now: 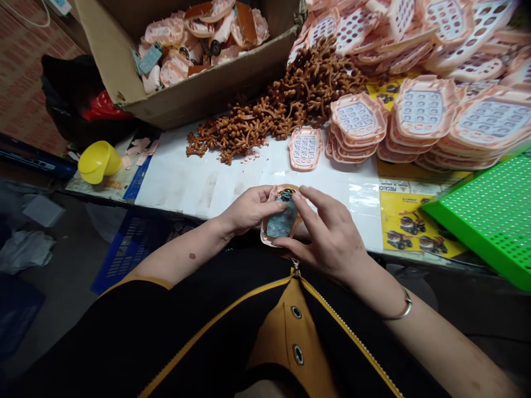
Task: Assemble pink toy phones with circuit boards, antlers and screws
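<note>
Close to my body, at the table's front edge, I hold a pink plastic shell (267,239) with a blue-green circuit board (282,218) lying in it. My left hand (249,210) is closed on the shell's left side, its thumb pressed over the board. Around the right side curls my right hand (332,226), fingertips at the top of the board and thumb at the lower edge. Beyond my hands a single pink keypad shell (306,148) lies on the white table surface (186,182). Part of the board is hidden under my fingers.
A cardboard box (186,99) of pink parts stands behind. Brown plastic pieces (257,121) are heaped beside it. Stacked keypad shells (359,124) and a green perforated crate (489,210) are on the right. A yellow cup-like piece (99,161) sits at left.
</note>
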`<act>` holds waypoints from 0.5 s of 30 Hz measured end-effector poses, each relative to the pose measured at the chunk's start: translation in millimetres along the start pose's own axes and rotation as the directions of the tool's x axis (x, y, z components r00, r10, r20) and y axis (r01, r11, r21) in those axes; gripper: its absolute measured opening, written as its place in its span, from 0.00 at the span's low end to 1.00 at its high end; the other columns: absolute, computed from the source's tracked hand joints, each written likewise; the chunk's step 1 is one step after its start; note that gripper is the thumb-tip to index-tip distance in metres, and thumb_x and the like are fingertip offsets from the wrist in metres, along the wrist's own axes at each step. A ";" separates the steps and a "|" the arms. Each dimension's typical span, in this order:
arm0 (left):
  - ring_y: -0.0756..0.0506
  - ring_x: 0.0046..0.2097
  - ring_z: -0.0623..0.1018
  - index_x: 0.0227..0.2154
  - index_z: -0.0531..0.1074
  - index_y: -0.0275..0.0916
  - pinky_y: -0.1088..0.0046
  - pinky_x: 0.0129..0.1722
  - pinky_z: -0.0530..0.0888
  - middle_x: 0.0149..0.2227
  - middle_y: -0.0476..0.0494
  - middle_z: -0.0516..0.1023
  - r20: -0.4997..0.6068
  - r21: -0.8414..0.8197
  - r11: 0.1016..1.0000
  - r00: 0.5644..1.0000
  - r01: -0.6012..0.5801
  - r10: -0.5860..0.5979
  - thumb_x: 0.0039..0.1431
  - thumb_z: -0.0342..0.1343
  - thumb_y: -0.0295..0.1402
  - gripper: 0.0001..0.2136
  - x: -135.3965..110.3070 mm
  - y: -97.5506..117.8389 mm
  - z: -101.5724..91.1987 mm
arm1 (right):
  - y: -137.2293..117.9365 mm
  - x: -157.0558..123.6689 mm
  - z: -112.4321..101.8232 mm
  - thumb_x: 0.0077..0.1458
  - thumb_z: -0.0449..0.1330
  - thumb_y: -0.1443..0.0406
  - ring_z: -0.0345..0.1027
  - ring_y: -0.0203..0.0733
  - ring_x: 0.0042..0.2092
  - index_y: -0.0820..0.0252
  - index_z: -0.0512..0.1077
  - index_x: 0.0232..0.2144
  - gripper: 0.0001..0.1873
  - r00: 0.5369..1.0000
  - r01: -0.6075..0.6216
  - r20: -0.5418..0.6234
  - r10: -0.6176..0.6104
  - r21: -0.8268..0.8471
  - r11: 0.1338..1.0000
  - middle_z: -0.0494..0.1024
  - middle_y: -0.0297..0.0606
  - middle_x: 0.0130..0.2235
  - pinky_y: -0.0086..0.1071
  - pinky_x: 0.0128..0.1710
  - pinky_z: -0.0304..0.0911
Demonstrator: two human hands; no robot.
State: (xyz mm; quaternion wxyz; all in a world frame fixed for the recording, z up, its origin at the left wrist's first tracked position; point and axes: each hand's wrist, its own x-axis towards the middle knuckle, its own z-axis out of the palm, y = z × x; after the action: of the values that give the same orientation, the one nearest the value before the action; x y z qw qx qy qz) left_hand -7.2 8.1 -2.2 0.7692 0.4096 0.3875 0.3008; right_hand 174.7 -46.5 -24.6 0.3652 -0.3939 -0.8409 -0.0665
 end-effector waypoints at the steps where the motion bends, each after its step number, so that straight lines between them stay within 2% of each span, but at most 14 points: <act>1: 0.49 0.36 0.76 0.37 0.77 0.34 0.73 0.39 0.72 0.35 0.45 0.80 -0.004 0.011 1.000 1.000 -0.010 0.010 0.46 0.69 0.34 0.16 1.4 -1.5 0.7 | 0.7 1.2 0.4 0.56 0.62 0.48 0.69 0.61 0.57 0.72 0.64 0.59 0.39 0.998 -0.042 0.050 0.042 0.002 0.999 0.74 0.64 0.54 0.54 0.52 0.72; 3: 0.51 0.33 0.75 0.34 0.77 0.33 0.74 0.37 0.71 0.32 0.47 0.79 -0.044 0.021 1.000 0.999 -0.022 0.023 0.45 0.68 0.33 0.13 4.7 -4.5 3.3 | 1.8 2.7 1.1 0.57 0.60 0.48 0.66 0.64 0.59 0.73 0.63 0.60 0.40 0.987 -0.092 0.134 0.092 -0.001 0.996 0.71 0.66 0.56 0.56 0.54 0.70; 5: 0.51 0.32 0.74 0.32 0.76 0.33 0.75 0.35 0.70 0.30 0.48 0.78 -0.075 -0.010 1.000 0.997 -0.013 0.012 0.46 0.68 0.32 0.11 8.0 -6.5 7.7 | 3.1 2.8 0.3 0.57 0.60 0.49 0.66 0.64 0.59 0.74 0.64 0.59 0.39 0.979 -0.117 0.167 0.118 -0.016 0.993 0.71 0.67 0.57 0.55 0.55 0.69; 8: 0.51 0.33 0.75 0.33 0.76 0.33 0.74 0.37 0.70 0.31 0.46 0.78 -0.026 -0.109 0.994 0.999 0.019 -0.022 0.45 0.67 0.31 0.12 12.1 -6.4 16.6 | 6.0 1.7 -4.5 0.56 0.62 0.50 0.66 0.64 0.58 0.75 0.65 0.58 0.38 0.980 -0.122 0.153 0.125 -0.030 0.992 0.71 0.67 0.57 0.55 0.55 0.69; 11: 0.50 0.36 0.76 0.37 0.75 0.35 0.73 0.40 0.71 0.34 0.47 0.79 0.019 -0.180 0.983 0.999 0.043 -0.040 0.40 0.69 0.26 0.17 16.1 -4.8 25.2 | 9.8 -0.6 -10.9 0.55 0.63 0.51 0.66 0.64 0.58 0.75 0.65 0.57 0.37 0.984 -0.125 0.125 0.128 -0.035 0.992 0.71 0.67 0.56 0.55 0.55 0.70; 15: 0.48 0.38 0.77 0.41 0.73 0.37 0.72 0.41 0.72 0.37 0.48 0.78 0.045 -0.178 0.981 0.997 0.075 -0.068 0.38 0.71 0.24 0.23 24.2 -6.1 33.5 | 14.8 -9.0 -17.1 0.56 0.63 0.52 0.65 0.64 0.59 0.72 0.63 0.59 0.36 0.979 -0.170 0.114 0.170 -0.010 0.985 0.69 0.66 0.57 0.57 0.56 0.69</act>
State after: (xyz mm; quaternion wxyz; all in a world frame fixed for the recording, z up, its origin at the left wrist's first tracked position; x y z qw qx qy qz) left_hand 34.5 10.7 -3.7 0.8207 0.3301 0.3580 0.2988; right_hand 198.7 -48.8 -20.8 0.3205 -0.4675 -0.8238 -0.0126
